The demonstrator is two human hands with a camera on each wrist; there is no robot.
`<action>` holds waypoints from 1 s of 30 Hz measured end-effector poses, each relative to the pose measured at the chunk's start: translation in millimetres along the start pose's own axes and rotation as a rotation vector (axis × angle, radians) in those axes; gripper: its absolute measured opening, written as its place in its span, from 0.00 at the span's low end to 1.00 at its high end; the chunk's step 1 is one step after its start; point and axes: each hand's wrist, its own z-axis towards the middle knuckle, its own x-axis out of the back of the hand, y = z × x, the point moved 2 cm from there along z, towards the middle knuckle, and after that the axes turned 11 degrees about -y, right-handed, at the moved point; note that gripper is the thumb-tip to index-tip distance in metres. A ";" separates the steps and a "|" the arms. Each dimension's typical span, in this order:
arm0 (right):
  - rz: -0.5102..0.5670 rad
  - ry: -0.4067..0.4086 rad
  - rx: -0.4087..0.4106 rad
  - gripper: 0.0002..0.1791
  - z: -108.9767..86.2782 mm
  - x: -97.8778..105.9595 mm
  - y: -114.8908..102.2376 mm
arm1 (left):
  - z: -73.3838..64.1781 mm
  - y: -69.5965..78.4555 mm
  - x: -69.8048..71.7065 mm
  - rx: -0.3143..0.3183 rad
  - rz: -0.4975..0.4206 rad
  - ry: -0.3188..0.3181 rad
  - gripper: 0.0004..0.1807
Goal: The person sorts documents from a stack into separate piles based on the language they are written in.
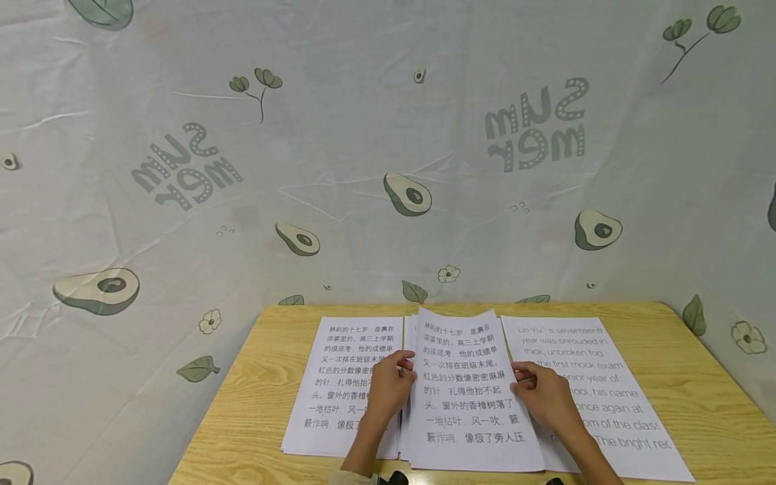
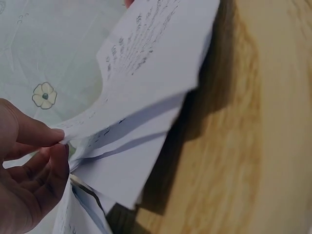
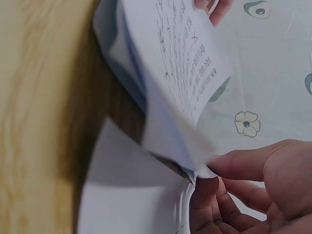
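Observation:
A sheet of paper with printed Chinese text (image 1: pixel 467 404) is held raised in the middle, its upper edge bowed and its top corners lifted. My left hand (image 1: pixel 393 384) pinches its left edge between thumb and fingers; the left wrist view shows that hand (image 2: pixel 31 163) with the sheet (image 2: pixel 151 63) curving away. On the opposite edge, my right hand (image 1: pixel 545 397) grips the paper, and the right wrist view shows its thumb and fingertips meeting there. More sheets (image 2: pixel 122 170) lie under the raised one, mostly hidden by it.
Left of the hands lies a stack of paper with Chinese text (image 1: pixel 339 397). To the right is a stack with large English print (image 1: pixel 618 404), partly covered by my right hand. Everything rests on a wooden table (image 1: pixel 242 397), backed by an avocado-patterned curtain (image 1: pixel 351 135).

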 end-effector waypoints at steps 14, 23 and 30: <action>0.005 0.027 0.000 0.24 -1.8 7.9 -2.7 | 0.3 3.0 6.5 -0.064 -0.037 0.044 0.21; 0.041 0.005 -0.004 0.25 -3.6 14.6 -3.4 | -0.8 6.0 11.7 -0.048 -0.107 0.024 0.21; 0.064 -0.015 -0.017 0.25 -1.9 16.6 -0.4 | 1.8 3.5 11.5 -0.022 -0.141 0.011 0.21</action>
